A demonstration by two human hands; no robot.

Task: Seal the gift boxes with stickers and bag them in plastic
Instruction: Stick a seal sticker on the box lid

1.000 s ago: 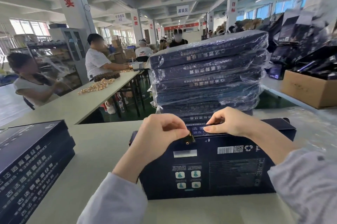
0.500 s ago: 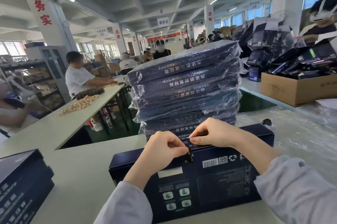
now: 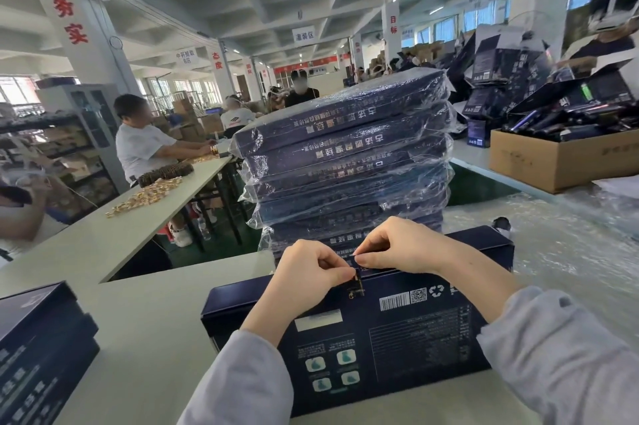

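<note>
Your left hand (image 3: 311,272) and right hand (image 3: 404,248) both pinch the sticker (image 3: 358,285) at the far edge of the gift box (image 3: 415,331) lying near you. The bagged stack (image 3: 345,161) stands directly behind it, with unbagged boxes (image 3: 34,355) near left.

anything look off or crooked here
Only the stack of bagged boxes behind the gift box: its boxes sit unevenly, edges out of line, with loose plastic bunched at the ends. The sticker pinched by the left hand and right hand looks straight.

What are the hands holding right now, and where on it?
A small sticker at the top edge of the gift box: left hand pinches it lower down, right hand its upper end.
</note>
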